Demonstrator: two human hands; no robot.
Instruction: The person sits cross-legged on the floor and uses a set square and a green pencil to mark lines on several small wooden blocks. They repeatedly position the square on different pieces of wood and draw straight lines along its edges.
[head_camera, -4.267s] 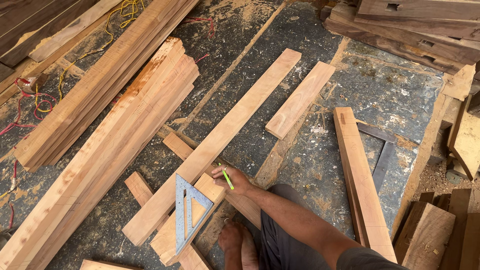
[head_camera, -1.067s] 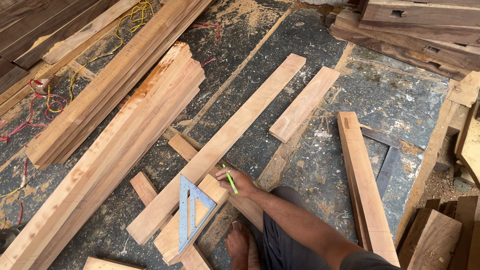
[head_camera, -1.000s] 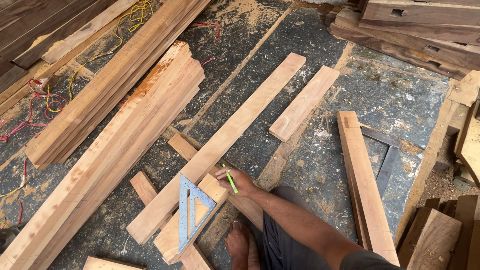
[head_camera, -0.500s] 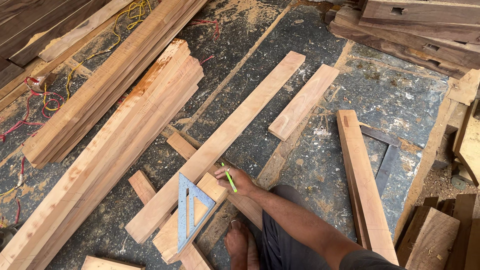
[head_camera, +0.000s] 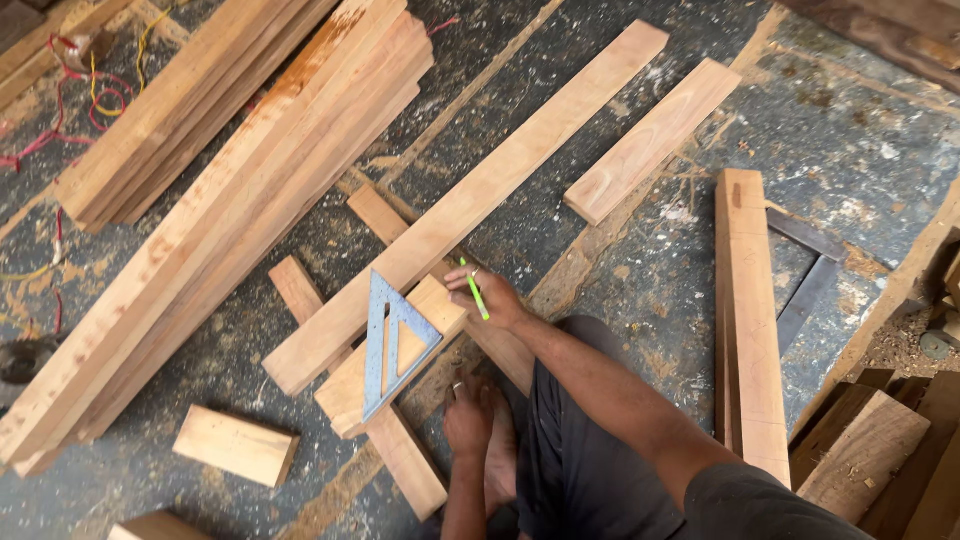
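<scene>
One hand, the right hand (head_camera: 492, 298), rests at the centre of the frame with its fingers curled around a green pencil (head_camera: 475, 290); the fingertips touch the near edge of the long plank (head_camera: 470, 200) that runs diagonally toward the upper right. Since half a second ago the view has tilted downward, so everything sits higher in the frame, and a left hand (head_camera: 466, 420) now shows at the bottom centre, loosely curled on the floor beside a bare foot (head_camera: 500, 450); what it grips, if anything, cannot be told. Just left of the right hand, a grey metal triangular square (head_camera: 392, 345) lies flat on a short board (head_camera: 385, 370). A small wooden block (head_camera: 236, 446) has come into view lower left.
</scene>
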